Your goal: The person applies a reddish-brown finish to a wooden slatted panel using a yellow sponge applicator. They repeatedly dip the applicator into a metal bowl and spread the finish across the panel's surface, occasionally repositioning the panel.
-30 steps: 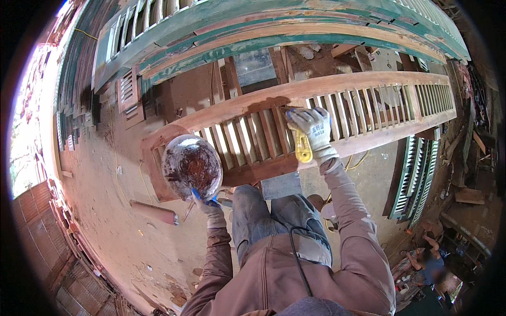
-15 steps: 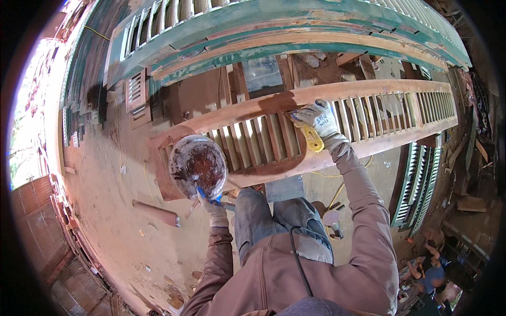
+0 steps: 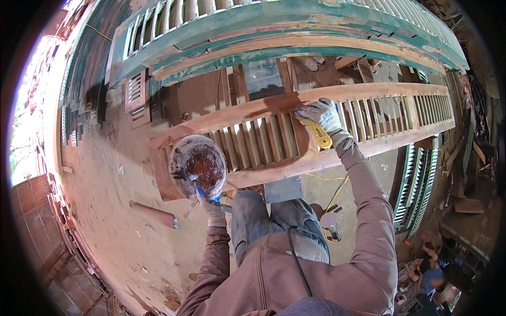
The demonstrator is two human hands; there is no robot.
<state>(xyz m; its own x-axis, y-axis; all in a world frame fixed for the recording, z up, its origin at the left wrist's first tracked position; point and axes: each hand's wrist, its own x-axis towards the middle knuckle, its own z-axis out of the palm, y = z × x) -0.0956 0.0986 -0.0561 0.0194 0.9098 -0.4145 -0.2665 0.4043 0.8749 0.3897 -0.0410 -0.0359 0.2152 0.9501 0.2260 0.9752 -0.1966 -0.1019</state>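
Note:
My left hand (image 3: 213, 210), in a white glove with blue fingertips, grips the near rim of a round basin (image 3: 178, 176). Inside the basin is a reddish-brown substance. The basin is held above the left end of a long wooden louvred shutter (image 3: 253, 176), which lies across in front of my knees. My gloved right hand (image 3: 322, 115) is closed around a yellow-handled tool (image 3: 322, 138), apparently a paintbrush, over the shutter's slats near its far rail. The tool's working end is mostly hidden by the hand. A darker patch shows on the far rail just left of it.
Green-painted louvred shutters (image 3: 221, 39) are stacked beyond the work. More green shutters (image 3: 414, 184) lean at the right. A brown cylinder (image 3: 153, 215) lies on the ground at left, and a yellow cord (image 3: 337, 192) runs by my knees. Another person (image 3: 432, 276) is at lower right.
My right hand has shifted slightly right with the yellow-handled paintbrush, whose handle end has swung right and up. The basin and left hand have barely moved.

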